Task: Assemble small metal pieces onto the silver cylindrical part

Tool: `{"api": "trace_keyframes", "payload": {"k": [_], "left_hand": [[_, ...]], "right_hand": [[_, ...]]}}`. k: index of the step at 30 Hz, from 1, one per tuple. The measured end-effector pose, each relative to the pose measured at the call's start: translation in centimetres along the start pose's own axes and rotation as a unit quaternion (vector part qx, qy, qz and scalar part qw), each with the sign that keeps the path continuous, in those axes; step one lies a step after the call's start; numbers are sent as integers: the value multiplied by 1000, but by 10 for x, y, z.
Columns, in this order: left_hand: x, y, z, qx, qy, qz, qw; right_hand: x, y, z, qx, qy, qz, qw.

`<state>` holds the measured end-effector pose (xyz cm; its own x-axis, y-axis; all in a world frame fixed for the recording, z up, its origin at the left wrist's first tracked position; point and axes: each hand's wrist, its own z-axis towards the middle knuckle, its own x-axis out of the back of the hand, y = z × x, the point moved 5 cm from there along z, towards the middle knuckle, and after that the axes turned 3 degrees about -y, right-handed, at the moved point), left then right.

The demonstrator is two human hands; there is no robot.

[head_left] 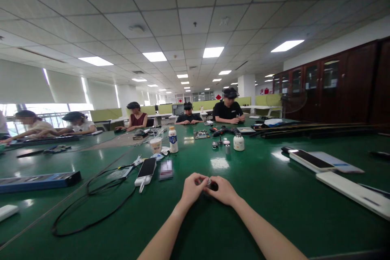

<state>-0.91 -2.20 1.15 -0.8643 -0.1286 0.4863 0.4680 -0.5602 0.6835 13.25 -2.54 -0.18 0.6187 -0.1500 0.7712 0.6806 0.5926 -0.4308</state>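
Note:
My left hand (192, 189) and my right hand (224, 190) meet just above the green tabletop (258, 211). Between their fingertips is a small silvery object (209, 181), pinched from both sides. Most of it is hidden by the fingers, so its kind cannot be made out; a dark gap or part shows beneath my right fingers. Beyond the hands stand a small grey metal cylinder (228, 148), several small metal parts (215, 145) and a round white jar (239, 142).
At left lie a phone on a white power bank (145, 172), a looped black cable (61, 215) and a blue power strip (39, 180). A bottle (173, 139) and a cup (156, 145) stand farther back. White flat devices (355, 193) lie right. Several people sit around the table.

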Motion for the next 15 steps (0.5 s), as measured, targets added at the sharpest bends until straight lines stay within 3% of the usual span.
{"api": "trace_keyframes", "payload": {"k": [15], "left_hand": [[6, 18, 1, -43, 16, 8, 999]], "right_hand": [[3, -4, -2, -17, -10, -4, 1000]]}}
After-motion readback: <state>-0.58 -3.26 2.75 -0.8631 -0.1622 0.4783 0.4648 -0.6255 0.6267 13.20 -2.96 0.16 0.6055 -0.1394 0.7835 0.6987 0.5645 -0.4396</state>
